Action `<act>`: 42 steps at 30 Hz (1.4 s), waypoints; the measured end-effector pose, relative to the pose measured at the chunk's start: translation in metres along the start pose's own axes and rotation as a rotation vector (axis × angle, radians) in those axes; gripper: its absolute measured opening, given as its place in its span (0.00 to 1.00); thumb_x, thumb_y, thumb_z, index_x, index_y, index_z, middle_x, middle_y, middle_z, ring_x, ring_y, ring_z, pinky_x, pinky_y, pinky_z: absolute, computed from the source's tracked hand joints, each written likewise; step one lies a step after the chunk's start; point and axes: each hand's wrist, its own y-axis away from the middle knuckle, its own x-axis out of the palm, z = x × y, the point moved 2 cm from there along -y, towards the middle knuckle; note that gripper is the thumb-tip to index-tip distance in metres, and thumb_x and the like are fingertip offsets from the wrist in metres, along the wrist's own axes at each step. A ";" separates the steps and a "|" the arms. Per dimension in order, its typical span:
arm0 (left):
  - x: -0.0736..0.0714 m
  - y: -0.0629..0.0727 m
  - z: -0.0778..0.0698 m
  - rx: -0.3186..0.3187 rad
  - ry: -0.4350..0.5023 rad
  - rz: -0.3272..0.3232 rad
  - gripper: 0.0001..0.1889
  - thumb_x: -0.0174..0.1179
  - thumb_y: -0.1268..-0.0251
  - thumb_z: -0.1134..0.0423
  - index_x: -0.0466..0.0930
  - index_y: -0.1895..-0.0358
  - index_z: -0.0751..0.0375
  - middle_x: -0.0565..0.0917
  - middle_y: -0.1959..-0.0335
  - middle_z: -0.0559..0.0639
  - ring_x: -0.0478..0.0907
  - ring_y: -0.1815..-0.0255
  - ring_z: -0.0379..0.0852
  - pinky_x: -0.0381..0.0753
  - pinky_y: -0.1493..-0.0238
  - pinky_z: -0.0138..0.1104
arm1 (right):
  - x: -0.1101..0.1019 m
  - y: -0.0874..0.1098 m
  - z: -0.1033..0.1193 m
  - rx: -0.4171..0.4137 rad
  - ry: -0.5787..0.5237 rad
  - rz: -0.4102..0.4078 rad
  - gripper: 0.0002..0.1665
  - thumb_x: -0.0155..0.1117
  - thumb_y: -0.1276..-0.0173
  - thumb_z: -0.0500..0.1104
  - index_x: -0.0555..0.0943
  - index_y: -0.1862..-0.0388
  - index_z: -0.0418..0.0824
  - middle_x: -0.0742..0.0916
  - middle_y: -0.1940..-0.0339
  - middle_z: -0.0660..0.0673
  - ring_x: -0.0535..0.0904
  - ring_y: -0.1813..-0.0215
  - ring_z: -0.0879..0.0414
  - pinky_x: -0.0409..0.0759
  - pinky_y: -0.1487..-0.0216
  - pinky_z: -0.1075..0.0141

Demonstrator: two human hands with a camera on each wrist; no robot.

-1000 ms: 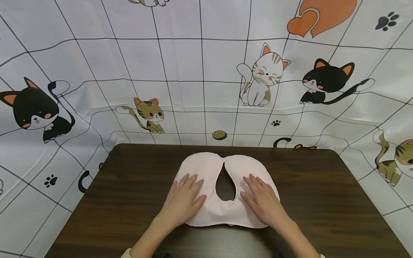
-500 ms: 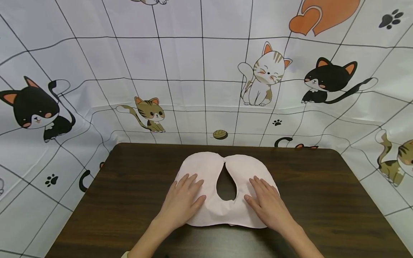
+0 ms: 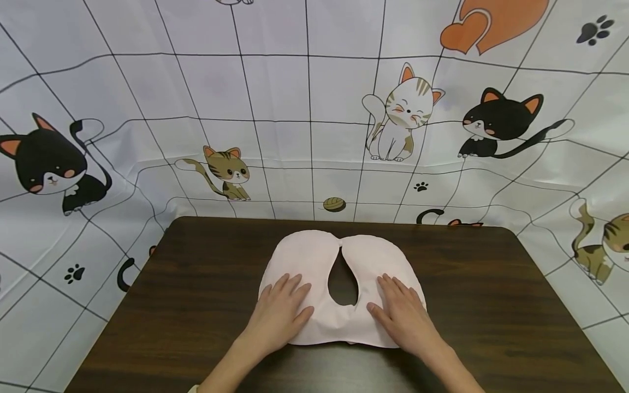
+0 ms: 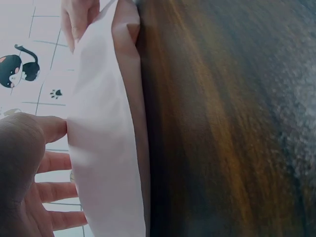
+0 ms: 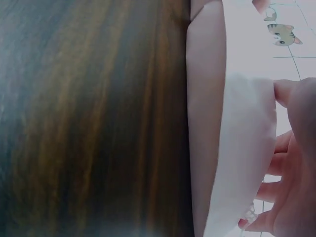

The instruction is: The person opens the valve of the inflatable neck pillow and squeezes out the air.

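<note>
A pale pink, double-lobed fabric cushion [image 3: 341,327] lies under the left grip [image 3: 278,313] and the right grip [image 3: 405,316]. Both are released, only resting on its top. Below them is the dark brown, wood-grained surface [image 3: 496,305]; beyond them, a white cat-printed backdrop [image 3: 277,98].

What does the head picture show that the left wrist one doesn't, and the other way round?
Only the head view shows the teardrop opening in the pink cushion and the orange hearts.

Only the left wrist view shows the cushion's near side up close, with a long edge along it.

Both share the cushion, dark tabletop, cat-print backdrop, left grip and right grip.
</note>
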 end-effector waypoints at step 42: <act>-0.011 0.016 -0.019 0.037 0.000 -0.045 0.22 0.64 0.30 0.51 0.83 0.38 0.57 0.78 0.33 0.58 0.71 0.29 0.61 0.71 0.36 0.62 | -0.005 0.021 0.010 -0.091 0.002 -0.090 0.31 0.61 0.23 0.51 0.74 0.29 0.35 0.75 0.27 0.34 0.67 0.25 0.37 0.60 0.28 0.37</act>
